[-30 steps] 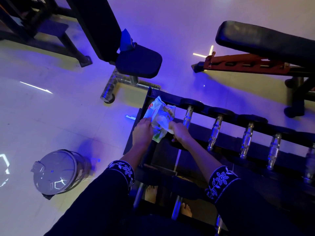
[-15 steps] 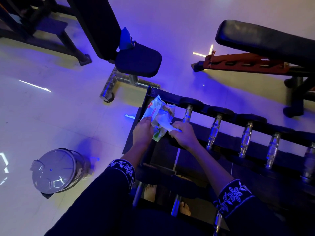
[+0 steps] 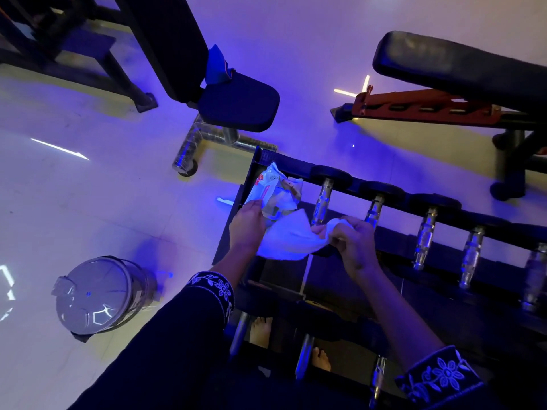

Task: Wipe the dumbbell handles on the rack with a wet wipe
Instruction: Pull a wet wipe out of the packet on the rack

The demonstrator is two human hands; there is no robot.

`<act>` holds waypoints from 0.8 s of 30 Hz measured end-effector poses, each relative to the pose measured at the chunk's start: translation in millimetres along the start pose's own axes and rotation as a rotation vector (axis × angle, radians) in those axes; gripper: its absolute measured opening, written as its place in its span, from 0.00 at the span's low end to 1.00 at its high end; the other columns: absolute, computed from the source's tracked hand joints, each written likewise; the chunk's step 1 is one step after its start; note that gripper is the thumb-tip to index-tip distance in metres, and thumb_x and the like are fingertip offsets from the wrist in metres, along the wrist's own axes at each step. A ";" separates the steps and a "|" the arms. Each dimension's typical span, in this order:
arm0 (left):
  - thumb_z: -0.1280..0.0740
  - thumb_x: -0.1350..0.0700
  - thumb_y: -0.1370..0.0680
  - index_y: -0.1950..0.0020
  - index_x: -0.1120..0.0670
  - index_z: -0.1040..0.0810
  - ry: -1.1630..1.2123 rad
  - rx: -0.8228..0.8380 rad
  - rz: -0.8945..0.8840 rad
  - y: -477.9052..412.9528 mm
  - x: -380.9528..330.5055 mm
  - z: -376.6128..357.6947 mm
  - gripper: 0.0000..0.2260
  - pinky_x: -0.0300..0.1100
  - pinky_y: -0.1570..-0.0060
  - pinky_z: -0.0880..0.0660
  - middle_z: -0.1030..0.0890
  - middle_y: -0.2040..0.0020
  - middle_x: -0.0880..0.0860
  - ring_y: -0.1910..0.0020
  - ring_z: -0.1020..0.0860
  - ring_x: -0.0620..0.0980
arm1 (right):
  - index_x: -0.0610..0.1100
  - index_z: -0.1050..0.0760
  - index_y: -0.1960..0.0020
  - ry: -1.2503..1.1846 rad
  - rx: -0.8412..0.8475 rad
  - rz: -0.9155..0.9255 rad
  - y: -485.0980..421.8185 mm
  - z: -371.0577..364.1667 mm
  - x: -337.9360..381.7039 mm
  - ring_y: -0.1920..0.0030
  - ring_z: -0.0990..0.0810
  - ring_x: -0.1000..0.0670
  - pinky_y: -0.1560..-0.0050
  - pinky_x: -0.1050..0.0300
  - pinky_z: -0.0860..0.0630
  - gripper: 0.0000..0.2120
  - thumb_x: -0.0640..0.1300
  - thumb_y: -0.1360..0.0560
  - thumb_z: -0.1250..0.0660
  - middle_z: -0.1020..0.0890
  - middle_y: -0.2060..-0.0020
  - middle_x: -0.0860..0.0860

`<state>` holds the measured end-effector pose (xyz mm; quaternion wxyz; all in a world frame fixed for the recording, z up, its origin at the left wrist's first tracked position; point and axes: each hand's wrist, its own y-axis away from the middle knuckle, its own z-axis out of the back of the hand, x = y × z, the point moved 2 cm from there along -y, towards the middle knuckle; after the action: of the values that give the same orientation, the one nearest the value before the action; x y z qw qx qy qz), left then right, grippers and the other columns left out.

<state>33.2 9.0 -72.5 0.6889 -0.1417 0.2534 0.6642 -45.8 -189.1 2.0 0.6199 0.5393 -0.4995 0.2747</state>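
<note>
Two hands, one step: drawing a wet wipe.
- Right hand (image 3: 352,241): fingers curled, pinching the bunched end of the wet wipe (image 3: 291,242).
- Left hand (image 3: 248,223): fingers gripping the wipe packet (image 3: 276,192) at the left end of the dumbbell rack (image 3: 296,170).
- Wipe: stretched between both hands.
- Advice: brace the packet and pull level until one sheet is free.
- Beyond: chrome dumbbell handles (image 3: 321,202) in a row on the rack, judged not yet wiped.

wet wipe (image 3: 291,239) end buried inside right hand (image 3: 353,241) fingers; wipe pack (image 3: 278,187) print just beyond left hand (image 3: 247,223) fingers, illegible
</note>
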 end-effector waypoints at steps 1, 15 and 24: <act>0.38 0.63 0.22 0.35 0.61 0.23 -0.004 0.002 -0.003 0.4 -0.5 -0.3 0.16 0.54 0.52 0.23 0.23 0.35 0.56 0.42 0.22 0.61 | 0.34 0.26 0.68 -0.044 -0.056 -0.040 -2.4 2.0 -1.5 0.60 0.20 0.40 0.60 0.53 0.27 0.04 0.34 0.40 0.39 0.18 0.66 0.35; 0.42 0.52 0.19 0.23 0.51 0.39 -0.454 0.282 -0.285 8.2 -9.2 -16.2 0.24 0.51 0.40 0.30 0.42 0.21 0.47 0.23 0.43 0.50 | 0.42 0.27 0.49 0.186 -0.298 -0.103 -31.0 28.2 -2.8 0.66 0.24 0.52 0.69 0.62 0.28 0.12 0.31 0.29 0.37 0.23 0.63 0.49; 0.42 0.52 0.20 0.22 0.52 0.41 -0.513 0.286 -0.229 14.3 -11.3 -28.5 0.25 0.53 0.36 0.36 0.45 0.20 0.49 0.21 0.48 0.51 | 0.43 0.25 0.45 0.190 -0.329 -0.067 -31.2 48.5 -19.7 0.52 0.23 0.49 0.53 0.54 0.25 0.17 0.28 0.30 0.36 0.20 0.49 0.44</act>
<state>14.6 -14.7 -88.2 0.8137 0.1012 0.1444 0.5539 -40.9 -239.3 -32.3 0.7527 0.4186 -0.4587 0.2185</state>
